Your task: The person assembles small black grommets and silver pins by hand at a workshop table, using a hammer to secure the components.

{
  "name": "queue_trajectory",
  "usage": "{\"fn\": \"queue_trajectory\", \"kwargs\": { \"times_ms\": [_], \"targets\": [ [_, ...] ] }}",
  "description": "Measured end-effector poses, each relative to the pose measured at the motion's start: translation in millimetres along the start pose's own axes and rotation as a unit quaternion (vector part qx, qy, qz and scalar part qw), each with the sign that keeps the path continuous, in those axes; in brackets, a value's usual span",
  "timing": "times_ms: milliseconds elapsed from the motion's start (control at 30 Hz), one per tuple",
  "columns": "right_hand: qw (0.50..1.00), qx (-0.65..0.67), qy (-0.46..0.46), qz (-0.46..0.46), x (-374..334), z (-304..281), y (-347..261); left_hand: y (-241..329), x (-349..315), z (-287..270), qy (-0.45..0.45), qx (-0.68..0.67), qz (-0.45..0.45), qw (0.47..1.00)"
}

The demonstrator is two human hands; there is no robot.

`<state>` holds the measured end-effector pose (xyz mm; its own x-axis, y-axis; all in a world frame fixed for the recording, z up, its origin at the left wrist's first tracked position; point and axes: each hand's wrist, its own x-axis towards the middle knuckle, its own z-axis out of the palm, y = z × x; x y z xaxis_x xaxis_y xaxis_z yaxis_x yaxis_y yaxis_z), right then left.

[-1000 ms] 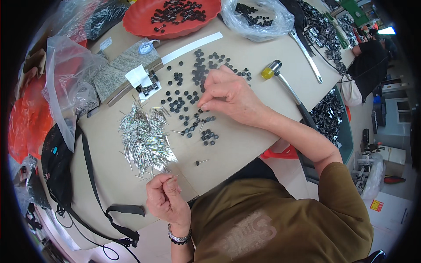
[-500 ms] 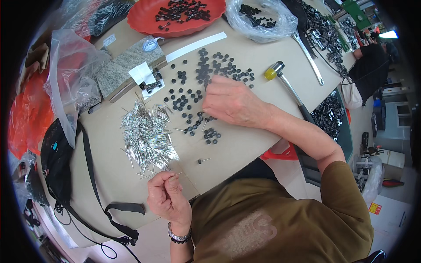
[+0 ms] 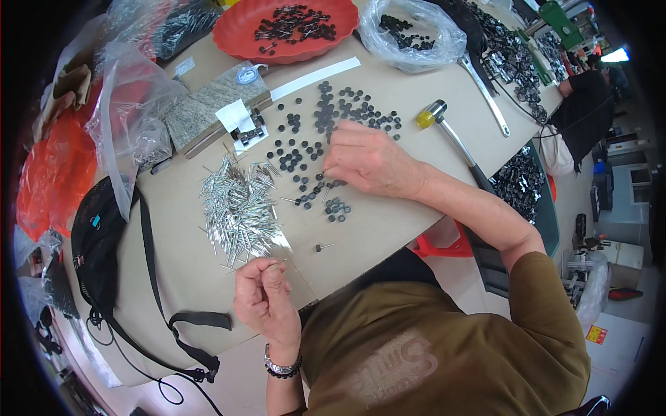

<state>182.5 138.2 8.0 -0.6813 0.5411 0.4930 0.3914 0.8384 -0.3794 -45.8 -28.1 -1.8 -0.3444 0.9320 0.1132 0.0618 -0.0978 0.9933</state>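
My left hand is closed in a pinch at the table's near edge, just below a heap of thin silver metal pins. The end of a metal pin shows at its fingertips. My right hand, fingers curled together, rests over scattered small black round caps; whatever it may hold is hidden. Beside its fingertips, several pins with black caps on their ends lie among the loose ones. A capped pin lies alone between my hands.
At the back, a red bowl holds capped pins, beside a clear bag of black parts. A stone block stands left. A hammer and wrench lie right. A black strapped bag lies left; a person is beyond.
The view has shifted slightly, so the table's left side sits a little further right and lower. My left hand has tilted up slightly; my right hand stays over the caps.
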Motion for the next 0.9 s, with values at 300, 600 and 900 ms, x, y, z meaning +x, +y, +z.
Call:
{"fn": "queue_trajectory", "kwargs": {
  "times_ms": [300, 600, 900],
  "targets": [
    [0.995, 0.011, 0.049, 0.083, -3, -12, -13, 27, 3, 24, -0.033, -0.215, -0.139, 0.966],
    [0.975, 0.207, 0.074, 0.031, 0, -19, -80, 32, 1, 45, -0.104, -0.288, -0.214, 0.928],
    [0.974, 0.160, 0.120, 0.102, 8, -33, -45, 21, -9, 37, -0.077, -0.180, -0.150, 0.969]
  ]
}}
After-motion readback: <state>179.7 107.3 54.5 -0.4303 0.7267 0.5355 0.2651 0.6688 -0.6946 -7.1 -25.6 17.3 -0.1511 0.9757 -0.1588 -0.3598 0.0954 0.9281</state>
